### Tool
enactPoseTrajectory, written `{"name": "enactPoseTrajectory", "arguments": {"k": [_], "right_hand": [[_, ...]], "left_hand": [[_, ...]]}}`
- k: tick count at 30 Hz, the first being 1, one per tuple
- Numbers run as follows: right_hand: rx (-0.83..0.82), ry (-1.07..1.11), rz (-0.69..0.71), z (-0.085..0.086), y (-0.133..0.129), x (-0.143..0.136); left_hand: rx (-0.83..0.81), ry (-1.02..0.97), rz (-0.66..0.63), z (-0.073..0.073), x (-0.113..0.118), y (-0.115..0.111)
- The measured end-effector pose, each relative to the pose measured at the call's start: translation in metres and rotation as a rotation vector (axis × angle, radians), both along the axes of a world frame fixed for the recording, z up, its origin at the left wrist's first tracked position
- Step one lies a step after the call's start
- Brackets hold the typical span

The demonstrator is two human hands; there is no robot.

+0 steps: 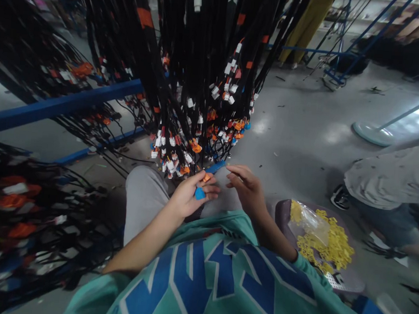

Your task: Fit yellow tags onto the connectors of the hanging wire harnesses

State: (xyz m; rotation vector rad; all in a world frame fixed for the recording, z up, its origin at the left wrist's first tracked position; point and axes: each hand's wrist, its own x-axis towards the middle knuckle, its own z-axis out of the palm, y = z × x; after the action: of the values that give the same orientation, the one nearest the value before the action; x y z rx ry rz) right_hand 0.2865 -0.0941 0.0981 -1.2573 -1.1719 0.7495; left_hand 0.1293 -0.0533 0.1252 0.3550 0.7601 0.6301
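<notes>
Teal shirt [169, 304] nearest; beyond it, the left hand [186, 196] holds a blue plug [200, 193] and an orange plug [206, 177] in loosely bent fingers. Beside it, the right hand [247, 188] curls, fingers narrowly parted. Yellow clips [335, 244] lie toward a tray's [281, 216] right edge.

Across the gray floor [285, 158] I see a person in mustard trousers [309, 22], a blue frame [334, 78], a round-based pole [373, 134] and someone in a patterned shirt [393, 174].
</notes>
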Motion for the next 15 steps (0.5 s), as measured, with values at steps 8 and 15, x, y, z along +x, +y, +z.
{"name": "enactPoseTrajectory", "arguments": {"k": [8, 15], "right_hand": [[-0.534, -0.635, 0.143, -0.069, -0.054, 0.097], [-1.044, -0.924, -0.151, -0.130, -0.150, 0.166]], "left_hand": [[0.080, 0.060, -0.441, -0.028, -0.014, 0.023], [0.168, -0.026, -0.306, -0.031, -0.012, 0.034]]}}
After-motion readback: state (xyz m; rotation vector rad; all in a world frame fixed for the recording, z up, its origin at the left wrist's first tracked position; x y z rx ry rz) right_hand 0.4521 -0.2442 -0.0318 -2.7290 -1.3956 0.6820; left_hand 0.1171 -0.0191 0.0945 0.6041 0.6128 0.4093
